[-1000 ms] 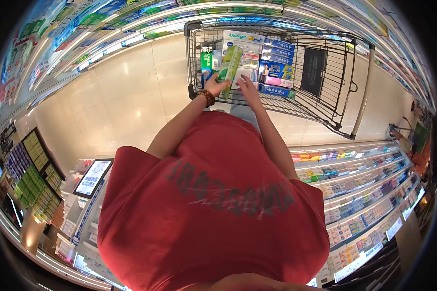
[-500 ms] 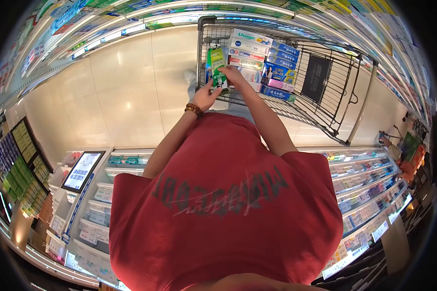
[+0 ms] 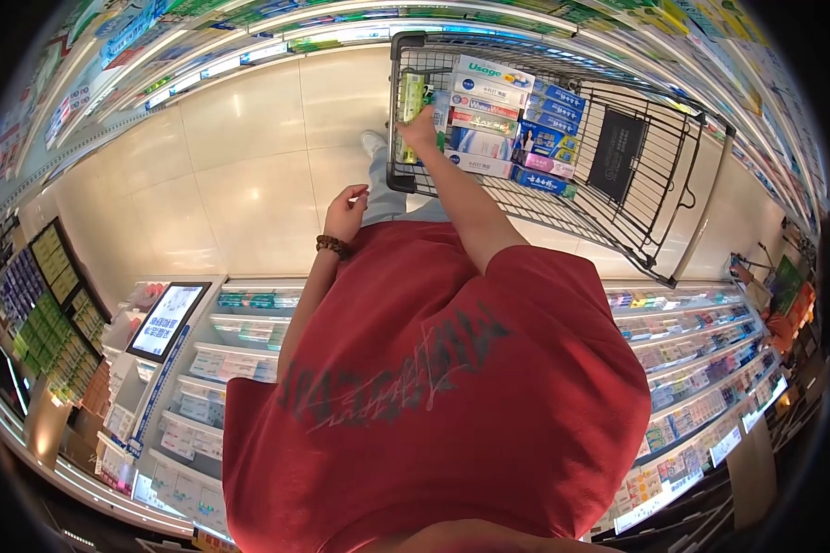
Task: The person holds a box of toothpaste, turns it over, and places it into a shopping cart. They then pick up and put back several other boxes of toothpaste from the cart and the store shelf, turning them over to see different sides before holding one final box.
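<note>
My right hand point(image 3: 420, 130) reaches into the front end of the shopping cart, its fingers around the middle of a slim green-and-white pack point(image 3: 412, 93). The pack lies along the cart's end wall, and my hand covers part of it. Beside it is a bluish pack point(image 3: 441, 109), partly hidden. Toothpaste boxes are stacked next to these, among them a white Usage box point(image 3: 491, 70) and several blue boxes point(image 3: 551, 118). My left hand point(image 3: 345, 212), with a beaded bracelet at the wrist, hangs outside the cart. Its fingers are loosely bent and nothing shows in them.
The wire shopping cart point(image 3: 650, 226) stands crosswise ahead, a dark panel point(image 3: 620, 140) near its handle. Stocked shelves curve along the far side, with more shelves point(image 3: 678, 369) behind me on both sides. A screen point(image 3: 166, 319) stands at left on the pale tiled floor point(image 3: 249, 175).
Both hands held the green pack over the cart. My left hand has let go and drawn back to the left, while my right hand has set the pack lower against the end wall.
</note>
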Action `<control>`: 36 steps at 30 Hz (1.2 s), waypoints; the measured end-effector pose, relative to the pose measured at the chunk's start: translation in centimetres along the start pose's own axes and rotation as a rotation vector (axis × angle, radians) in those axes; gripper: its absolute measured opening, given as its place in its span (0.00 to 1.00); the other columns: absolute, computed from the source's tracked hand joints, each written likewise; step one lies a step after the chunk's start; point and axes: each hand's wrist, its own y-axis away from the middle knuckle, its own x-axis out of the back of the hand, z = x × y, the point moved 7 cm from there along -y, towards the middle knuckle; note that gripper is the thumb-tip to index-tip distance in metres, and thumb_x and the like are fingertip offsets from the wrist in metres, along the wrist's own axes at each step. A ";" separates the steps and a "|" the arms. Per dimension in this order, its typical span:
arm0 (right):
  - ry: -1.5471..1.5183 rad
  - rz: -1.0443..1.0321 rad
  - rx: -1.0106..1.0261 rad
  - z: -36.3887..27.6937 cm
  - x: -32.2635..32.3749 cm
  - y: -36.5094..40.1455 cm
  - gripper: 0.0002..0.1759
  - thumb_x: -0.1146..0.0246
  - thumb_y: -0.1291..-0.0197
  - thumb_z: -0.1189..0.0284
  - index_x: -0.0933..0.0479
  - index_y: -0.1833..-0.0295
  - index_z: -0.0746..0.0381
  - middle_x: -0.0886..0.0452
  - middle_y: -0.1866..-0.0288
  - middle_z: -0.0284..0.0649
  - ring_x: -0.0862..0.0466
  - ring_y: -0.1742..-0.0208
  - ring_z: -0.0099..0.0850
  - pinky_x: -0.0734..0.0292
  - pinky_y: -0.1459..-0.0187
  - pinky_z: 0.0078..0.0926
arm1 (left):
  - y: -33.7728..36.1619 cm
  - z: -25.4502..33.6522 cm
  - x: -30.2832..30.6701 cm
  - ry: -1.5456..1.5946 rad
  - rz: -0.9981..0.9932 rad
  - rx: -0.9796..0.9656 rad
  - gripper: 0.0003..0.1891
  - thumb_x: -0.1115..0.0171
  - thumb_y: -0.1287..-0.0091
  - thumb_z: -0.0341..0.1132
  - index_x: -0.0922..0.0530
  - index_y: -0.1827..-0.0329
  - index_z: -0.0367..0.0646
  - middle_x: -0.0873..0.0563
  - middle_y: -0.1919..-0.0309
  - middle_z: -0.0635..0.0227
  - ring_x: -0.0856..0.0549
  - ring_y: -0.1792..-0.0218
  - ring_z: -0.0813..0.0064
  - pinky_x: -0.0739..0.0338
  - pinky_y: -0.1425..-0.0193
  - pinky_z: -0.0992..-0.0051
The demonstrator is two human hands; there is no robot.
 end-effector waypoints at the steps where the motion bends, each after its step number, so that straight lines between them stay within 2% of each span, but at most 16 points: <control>1: -0.008 0.019 0.010 0.3 -0.5 0.1 0.43 0.22 0.51 0.58 0.43 0.42 0.64 0.20 0.47 0.63 0.17 0.45 0.57 0.21 0.43 0.49 | 0.1 -0.5 0.5 -0.007 0.007 0.019 0.16 0.41 0.26 0.34 0.20 0.39 0.41 0.11 0.51 0.63 0.12 0.59 0.74 0.19 0.52 0.75; 4: -0.006 0.030 0.031 1.4 -1.6 0.0 0.43 0.23 0.49 0.55 0.43 0.42 0.65 0.18 0.48 0.63 0.17 0.46 0.58 0.21 0.44 0.49 | 0.5 -1.4 1.7 0.021 0.019 0.042 0.16 0.41 0.26 0.35 0.20 0.39 0.41 0.11 0.50 0.63 0.12 0.59 0.74 0.18 0.52 0.75; 7: 0.074 -0.166 -0.031 3.7 -3.0 -0.4 0.44 0.26 0.48 0.51 0.42 0.41 0.67 0.18 0.50 0.64 0.16 0.46 0.59 0.20 0.45 0.49 | 0.5 -2.8 2.0 -0.053 -0.024 0.095 0.17 0.42 0.26 0.37 0.21 0.37 0.42 0.12 0.48 0.64 0.12 0.57 0.74 0.18 0.55 0.74; 10: 0.131 -0.219 0.010 3.7 -3.1 -0.2 0.45 0.28 0.46 0.46 0.40 0.40 0.69 0.17 0.50 0.65 0.16 0.47 0.59 0.20 0.46 0.49 | 0.0 -3.1 1.6 -0.111 -0.063 0.106 0.18 0.42 0.25 0.38 0.22 0.36 0.43 0.13 0.46 0.65 0.12 0.56 0.74 0.18 0.57 0.74; 13: 0.124 -0.269 0.022 3.6 -3.2 -0.1 0.43 0.30 0.43 0.51 0.38 0.33 0.68 0.18 0.46 0.65 0.17 0.45 0.58 0.21 0.44 0.49 | -0.1 -2.5 1.5 -0.124 -0.078 0.089 0.18 0.43 0.25 0.38 0.22 0.36 0.43 0.13 0.46 0.65 0.12 0.56 0.74 0.18 0.57 0.74; 17: 0.081 -0.336 0.081 4.8 -3.3 -0.2 0.40 0.30 0.44 0.52 0.33 0.35 0.68 0.18 0.44 0.62 0.17 0.42 0.56 0.22 0.42 0.47 | 0.2 -1.3 1.1 -0.090 -0.057 0.094 0.17 0.42 0.26 0.38 0.20 0.39 0.39 0.12 0.48 0.60 0.11 0.58 0.72 0.18 0.51 0.73; 19: 0.014 -0.343 0.124 6.1 -3.6 -0.6 0.36 0.29 0.44 0.52 0.28 0.39 0.66 0.18 0.43 0.61 0.18 0.41 0.55 0.24 0.41 0.45 | 0.2 -1.2 0.8 -0.106 -0.068 0.103 0.18 0.42 0.26 0.38 0.20 0.39 0.39 0.12 0.48 0.60 0.11 0.58 0.72 0.18 0.51 0.73; 22: 0.038 -0.400 0.120 6.4 -3.6 -1.2 0.35 0.30 0.43 0.54 0.28 0.39 0.68 0.19 0.43 0.61 0.19 0.41 0.56 0.24 0.41 0.44 | -0.2 -1.4 0.5 -0.146 -0.085 0.076 0.18 0.42 0.27 0.39 0.20 0.38 0.40 0.12 0.48 0.60 0.11 0.59 0.72 0.18 0.51 0.73; 23: 0.087 -0.402 0.121 6.2 -3.8 -1.5 0.37 0.29 0.44 0.53 0.28 0.38 0.69 0.18 0.44 0.60 0.18 0.42 0.54 0.24 0.41 0.43 | -0.3 -1.5 0.5 -0.164 -0.086 0.063 0.18 0.42 0.27 0.39 0.20 0.38 0.40 0.12 0.49 0.59 0.11 0.59 0.72 0.17 0.51 0.73; 26: -0.078 -0.281 0.156 9.6 -5.5 -2.7 0.39 0.29 0.44 0.52 0.27 0.36 0.70 0.18 0.43 0.59 0.17 0.42 0.51 0.23 0.42 0.41 | -0.2 -1.6 0.6 -0.175 -0.071 0.075 0.18 0.42 0.27 0.39 0.20 0.39 0.40 0.12 0.48 0.59 0.11 0.58 0.71 0.17 0.51 0.72; 29: -0.207 -0.296 0.106 10.6 -4.3 -1.7 0.40 0.28 0.45 0.52 0.26 0.35 0.71 0.18 0.41 0.59 0.17 0.42 0.49 0.23 0.41 0.40 | -0.2 -1.9 0.9 -0.180 -0.050 0.084 0.18 0.41 0.27 0.39 0.20 0.39 0.41 0.12 0.48 0.58 0.11 0.58 0.70 0.17 0.51 0.71; 32: -0.286 -0.463 0.009 9.7 -2.2 0.0 0.40 0.30 0.43 0.53 0.28 0.34 0.71 0.20 0.39 0.59 0.18 0.39 0.50 0.24 0.39 0.41 | -0.1 -2.7 0.9 -0.202 -0.053 0.098 0.18 0.41 0.27 0.40 0.20 0.39 0.42 0.12 0.48 0.57 0.11 0.57 0.68 0.17 0.50 0.71; 36: -0.101 -0.240 0.073 9.8 -4.2 -0.3 0.47 0.29 0.45 0.54 0.39 0.29 0.74 0.21 0.41 0.64 0.21 0.37 0.54 0.26 0.37 0.44 | -0.6 -3.4 0.8 -0.260 -0.065 0.075 0.19 0.41 0.28 0.41 0.20 0.39 0.42 0.12 0.48 0.57 0.11 0.56 0.66 0.17 0.49 0.69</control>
